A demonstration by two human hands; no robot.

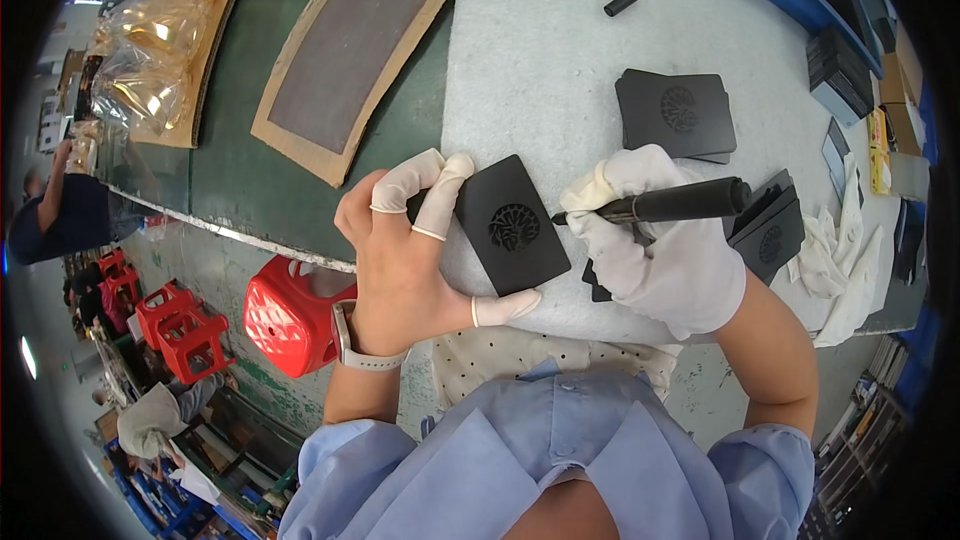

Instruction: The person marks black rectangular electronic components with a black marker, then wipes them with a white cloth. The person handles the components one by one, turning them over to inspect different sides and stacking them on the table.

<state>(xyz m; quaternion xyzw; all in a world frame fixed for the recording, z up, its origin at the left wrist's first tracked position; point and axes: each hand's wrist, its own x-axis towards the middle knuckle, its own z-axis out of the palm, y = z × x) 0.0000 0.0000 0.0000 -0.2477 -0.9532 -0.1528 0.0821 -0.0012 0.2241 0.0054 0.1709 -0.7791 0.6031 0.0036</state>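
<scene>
My left hand point(405, 230), with white finger cots on several fingers, grips a black rectangular plate point(512, 270) by its edges. A round tree-like emblem marks the plate's face. In my white-gloved right hand point(650, 250) is a black marker pen point(690, 202), its tip at the plate's right edge; whether it touches, I cannot tell. Beyond that hand lies a stack of similar black plates point(640, 110). More black plates point(770, 240) are fanned out to its right, and others show partly from beneath the gloved hand. The black pen cap point(621, 3) lies apart at the back.
A long grey board with a cardboard-coloured border point(270, 125) lies on the green mat point(225, 165) at left. Clear-wrapped amber pieces point(150, 90) stand beyond. Boxes point(840, 75) and white cloth gloves point(835, 260) are at right. Red stools point(285, 315) stand on the floor; people work farther left.
</scene>
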